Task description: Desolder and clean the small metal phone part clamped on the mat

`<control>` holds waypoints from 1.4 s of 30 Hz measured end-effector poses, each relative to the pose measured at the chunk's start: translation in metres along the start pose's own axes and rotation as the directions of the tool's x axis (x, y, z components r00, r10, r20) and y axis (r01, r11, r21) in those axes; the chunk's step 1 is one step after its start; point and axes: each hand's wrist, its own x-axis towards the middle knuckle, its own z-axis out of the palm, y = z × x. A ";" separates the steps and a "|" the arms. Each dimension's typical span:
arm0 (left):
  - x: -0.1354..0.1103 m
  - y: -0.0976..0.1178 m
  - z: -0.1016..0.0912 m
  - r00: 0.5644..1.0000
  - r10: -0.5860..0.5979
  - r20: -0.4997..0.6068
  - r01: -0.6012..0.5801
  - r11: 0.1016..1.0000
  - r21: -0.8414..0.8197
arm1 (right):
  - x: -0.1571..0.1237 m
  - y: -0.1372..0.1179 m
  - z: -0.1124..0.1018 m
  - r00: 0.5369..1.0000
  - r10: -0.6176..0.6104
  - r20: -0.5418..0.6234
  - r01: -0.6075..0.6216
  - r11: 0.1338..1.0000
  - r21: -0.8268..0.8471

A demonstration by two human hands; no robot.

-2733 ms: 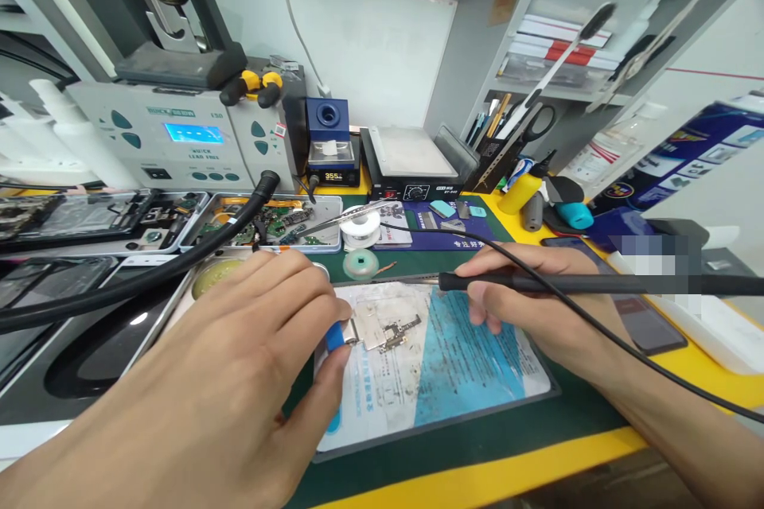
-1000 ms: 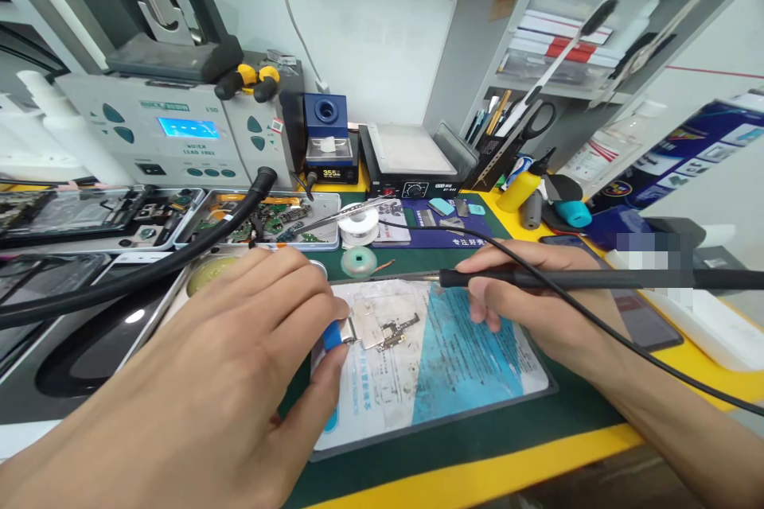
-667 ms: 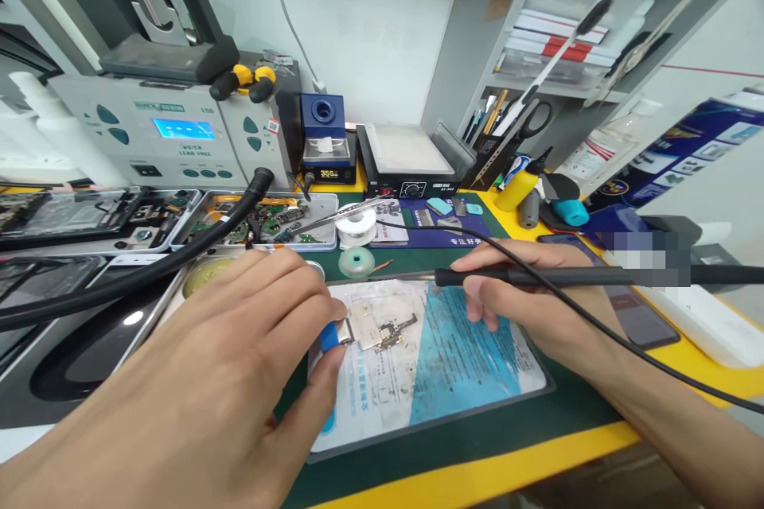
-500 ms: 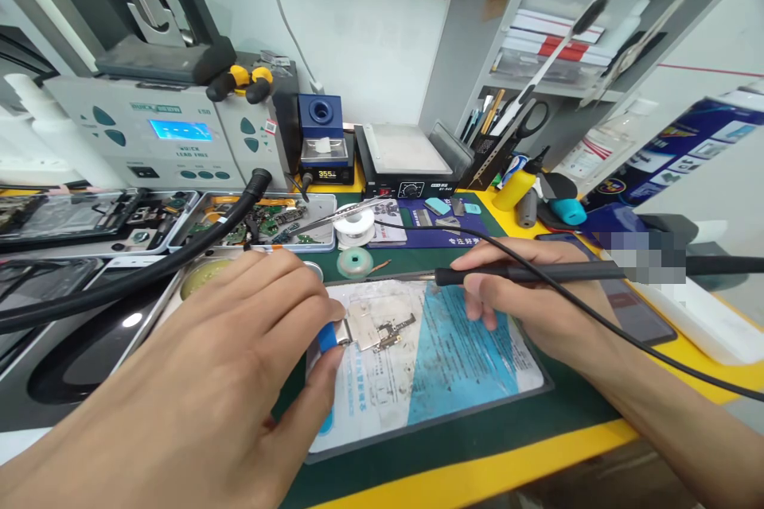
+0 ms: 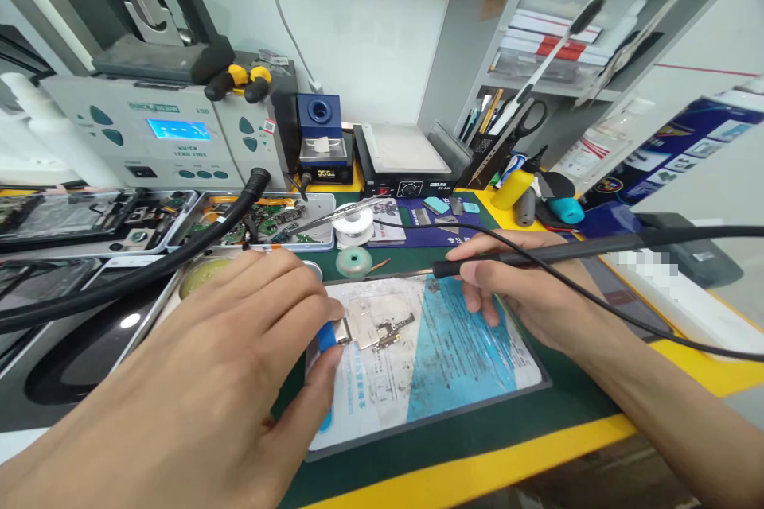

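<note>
Left hand [image 5: 239,358] pinching blue-ended piece [image 5: 326,336]; right hand [image 5: 531,298] grasping black soldering iron [image 5: 585,247].
A circuit board [image 5: 391,332], perhaps attached, lies just beyond the left fingertips [image 5: 335,308].

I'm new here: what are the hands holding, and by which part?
The left hand pinches a blue-ended piece at its blue end; the right hand holds a black-handled tool near the handle's front.

Left fingers [image 5: 313,308] pinch blue piece [image 5: 326,336]; right fingers [image 5: 501,278] hold black-handled tool [image 5: 573,250] over printed mat [image 5: 465,366].
</note>
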 end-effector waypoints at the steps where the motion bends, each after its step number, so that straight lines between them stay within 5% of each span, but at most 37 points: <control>1: 0.000 0.000 0.000 1.000 -0.002 0.005 0.002 1.000 -0.002 | 0.002 -0.001 0.000 1.000 0.017 0.004 -0.017 1.000 0.012; 14: 0.000 -0.001 -0.003 0.999 0.038 0.009 -0.038 0.999 0.023 | 0.012 -0.016 0.004 0.982 0.179 0.054 -0.185 0.973 0.141; 42: -0.004 -0.003 0.002 1.000 0.030 -0.009 -0.030 0.999 0.035 | 0.012 -0.008 0.000 0.988 0.153 0.027 -0.155 0.963 0.219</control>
